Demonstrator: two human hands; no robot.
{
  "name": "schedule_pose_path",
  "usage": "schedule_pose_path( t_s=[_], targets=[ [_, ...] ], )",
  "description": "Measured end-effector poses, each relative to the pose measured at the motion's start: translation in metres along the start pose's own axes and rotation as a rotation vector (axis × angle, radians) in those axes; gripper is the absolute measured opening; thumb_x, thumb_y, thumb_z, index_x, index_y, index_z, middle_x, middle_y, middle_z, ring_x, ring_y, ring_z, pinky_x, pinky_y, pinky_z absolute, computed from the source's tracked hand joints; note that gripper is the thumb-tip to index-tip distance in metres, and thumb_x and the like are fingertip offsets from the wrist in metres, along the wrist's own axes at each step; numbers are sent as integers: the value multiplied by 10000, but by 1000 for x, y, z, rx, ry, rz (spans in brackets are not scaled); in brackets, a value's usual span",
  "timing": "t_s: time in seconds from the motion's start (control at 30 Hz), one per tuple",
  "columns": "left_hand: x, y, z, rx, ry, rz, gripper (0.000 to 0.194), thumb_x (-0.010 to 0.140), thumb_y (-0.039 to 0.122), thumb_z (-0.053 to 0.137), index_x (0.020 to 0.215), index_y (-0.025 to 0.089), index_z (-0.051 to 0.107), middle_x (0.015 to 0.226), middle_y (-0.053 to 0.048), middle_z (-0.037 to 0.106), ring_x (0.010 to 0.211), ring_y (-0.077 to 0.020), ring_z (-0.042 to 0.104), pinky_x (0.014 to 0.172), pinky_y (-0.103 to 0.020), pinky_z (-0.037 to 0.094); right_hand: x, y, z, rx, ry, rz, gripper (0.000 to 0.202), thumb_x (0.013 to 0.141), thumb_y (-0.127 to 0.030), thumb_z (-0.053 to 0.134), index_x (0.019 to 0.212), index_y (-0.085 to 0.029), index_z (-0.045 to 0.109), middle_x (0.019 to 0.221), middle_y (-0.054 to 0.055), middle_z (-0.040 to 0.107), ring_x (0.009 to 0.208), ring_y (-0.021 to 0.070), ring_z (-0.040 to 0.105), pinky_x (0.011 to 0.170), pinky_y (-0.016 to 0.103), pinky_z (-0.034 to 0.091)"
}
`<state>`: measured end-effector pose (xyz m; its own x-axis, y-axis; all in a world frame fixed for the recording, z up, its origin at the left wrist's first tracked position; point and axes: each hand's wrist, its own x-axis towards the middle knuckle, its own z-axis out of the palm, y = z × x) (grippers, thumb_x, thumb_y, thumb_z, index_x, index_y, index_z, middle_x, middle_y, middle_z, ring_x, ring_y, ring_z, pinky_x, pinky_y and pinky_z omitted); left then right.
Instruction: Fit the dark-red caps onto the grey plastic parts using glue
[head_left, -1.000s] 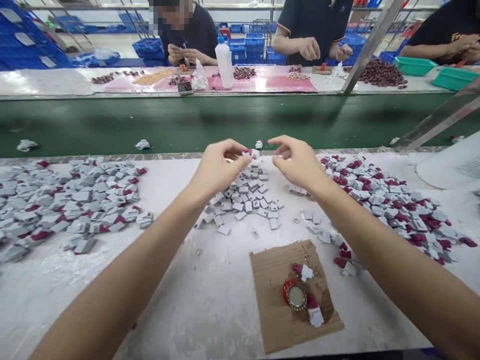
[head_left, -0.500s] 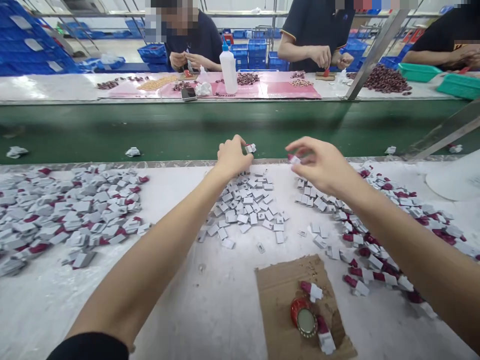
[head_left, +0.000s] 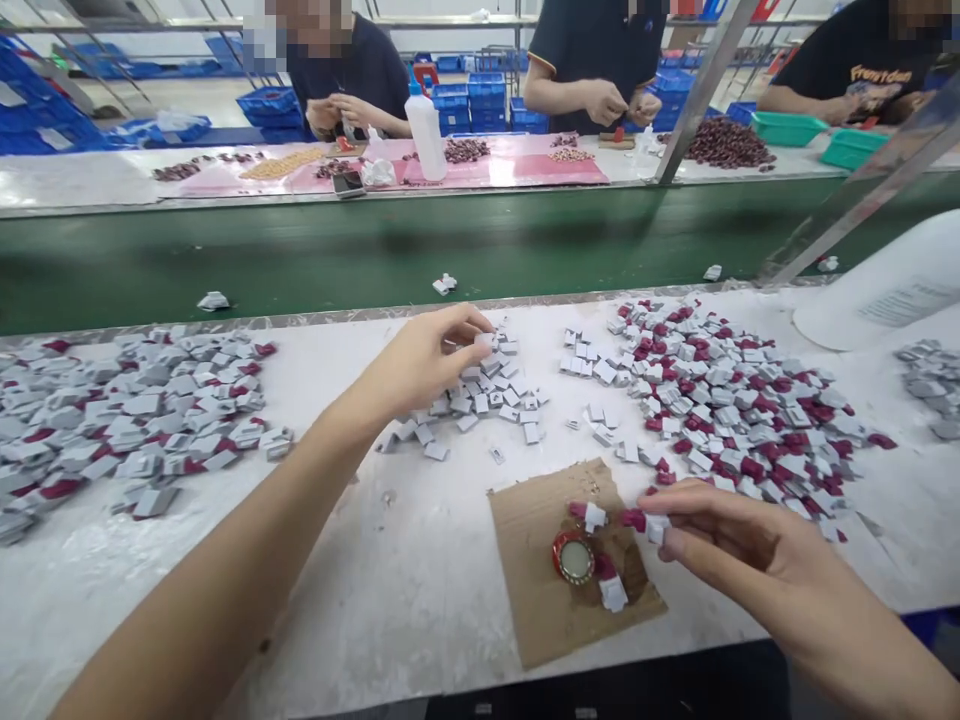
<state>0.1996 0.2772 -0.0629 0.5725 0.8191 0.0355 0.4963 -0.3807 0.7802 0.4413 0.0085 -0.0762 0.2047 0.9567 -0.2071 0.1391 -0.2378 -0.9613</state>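
Observation:
My left hand (head_left: 435,358) reaches into the middle pile of small grey blocks (head_left: 487,395). Thumb and forefinger close on a small grey block (head_left: 484,342), partly hidden by the fingertips. Between the thumb and fingers of my right hand (head_left: 739,545) is a grey-and-maroon piece (head_left: 646,524), its maroon end pointing left over the right edge of a brown cardboard sheet (head_left: 525,580). On that cardboard lie a red bottle cap (head_left: 574,557), face up with a pale inside, and two more grey-and-maroon pieces (head_left: 611,590).
Heaps of grey-and-maroon pieces lie left (head_left: 142,410) and right (head_left: 742,400). A white bottle (head_left: 885,285) leans in at the right. Beyond the table edge runs a green belt (head_left: 337,260) carrying a few small pieces. A metal post (head_left: 697,100) slants nearby; co-workers sit opposite.
My left hand has drawn back from the belt's edge to the grey pile, leaving a piece on the belt. My right hand has come down and nearer, bringing its piece to the cardboard. The view has shifted.

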Motion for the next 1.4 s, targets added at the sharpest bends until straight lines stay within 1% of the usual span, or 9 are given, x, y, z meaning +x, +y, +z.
schedule_pose_path(
  t_s=[0.1,0.2,0.37,0.53,0.77,1.07,1.17,1.23,1.4],
  targets=[
    [-38,13,13,-249,-53,-89,213,924,362,843,1084,237,777,1014,-74,813,910,-249,767,766,-343,578,-18,3,12,-78,64,-53,175,973,-487,845,1038,-351,935,1065,69,894,936,261,870,748,256,723],
    [-78,24,29,-330,-142,-150,215,951,405,840,1081,239,801,1025,-72,813,919,-243,761,762,-343,595,-29,8,26,-113,94,-141,114,1013,-390,818,1073,-380,915,1039,33,879,938,229,854,797,256,711],
    [-128,33,62,-157,-110,-51,119,1056,298,693,1085,261,803,1053,-57,779,955,-243,738,841,-377,601,-35,16,41,-106,87,-279,211,1030,-249,786,1152,-386,891,1087,35,863,1003,253,847,833,317,721],
    [-153,31,83,-61,-153,7,208,1019,100,629,1104,249,746,1030,-31,737,852,-202,695,763,-322,566,-32,14,43,-186,54,-306,237,1053,-245,749,1193,-384,882,1076,41,849,956,258,840,770,329,721],
    [-158,24,86,-101,-174,-30,269,997,66,642,1153,259,744,999,-18,705,794,-179,629,735,-291,543,-28,10,42,-250,29,-348,216,1059,-217,744,1169,-354,869,1085,40,848,974,250,837,798,324,717],
    [-153,33,80,-162,-174,-57,191,1081,172,644,1182,278,767,1142,-33,768,946,-202,704,843,-339,576,-28,12,38,-145,71,-270,171,1023,-269,806,1094,-392,901,1065,21,877,987,257,850,818,325,726],
    [-144,45,75,-335,-140,-105,121,1075,245,713,1169,267,785,1123,-32,806,1037,-219,759,921,-347,612,-20,11,34,53,88,-139,134,998,-321,859,1063,-422,920,1041,0,894,964,229,860,803,283,722],
    [-137,53,75,-526,-140,-154,131,1039,297,789,1160,249,804,1113,-41,823,1047,-227,784,921,-336,644,-11,11,32,283,104,-70,98,983,-359,886,1055,-414,923,1079,-7,905,1023,218,868,880,268,720],
    [-120,66,83,-870,-196,-225,226,948,293,915,1138,211,821,1041,-46,846,1030,-213,816,914,-293,680,4,12,37,693,77,2,91,938,-379,929,1026,-354,923,1151,7,911,1142,253,862,1117,397,675]
  ],
)
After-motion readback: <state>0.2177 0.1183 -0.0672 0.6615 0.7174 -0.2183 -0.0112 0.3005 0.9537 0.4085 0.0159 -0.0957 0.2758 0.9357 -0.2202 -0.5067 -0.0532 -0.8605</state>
